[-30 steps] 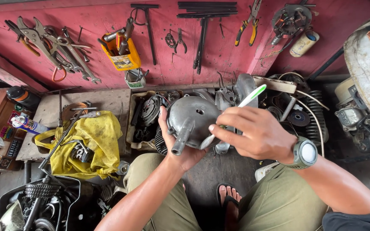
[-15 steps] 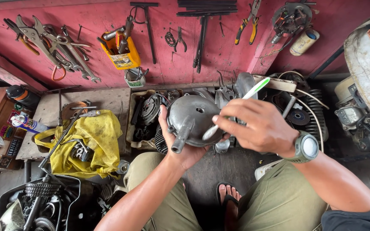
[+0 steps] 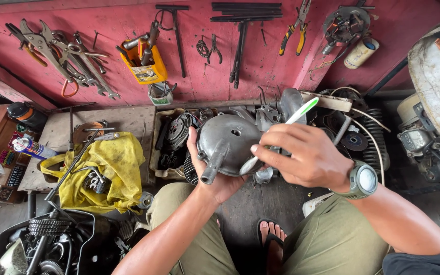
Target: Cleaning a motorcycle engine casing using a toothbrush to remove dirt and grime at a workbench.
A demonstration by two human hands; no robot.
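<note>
Since the earlier frame, my right hand point(image 3: 306, 158) has tilted the white toothbrush point(image 3: 281, 135) steeper, its green-tipped handle now pointing up toward the red wall point(image 3: 260, 61). That hand grips the brush, head against the round grey metal engine cover point(image 3: 227, 145). My left hand point(image 3: 215, 175) cradles the cover from below, above my knees.

A dull silver-grey engine cover point(image 3: 228, 142) is seen at the centre of the frame, crossed by a white and green toothbrush point(image 3: 281, 133). A yellow cloth point(image 3: 109, 168) is spread at lower left. The wall point(image 3: 266, 61) above is painted red; a yellow box point(image 3: 143, 69) is hung there.
</note>
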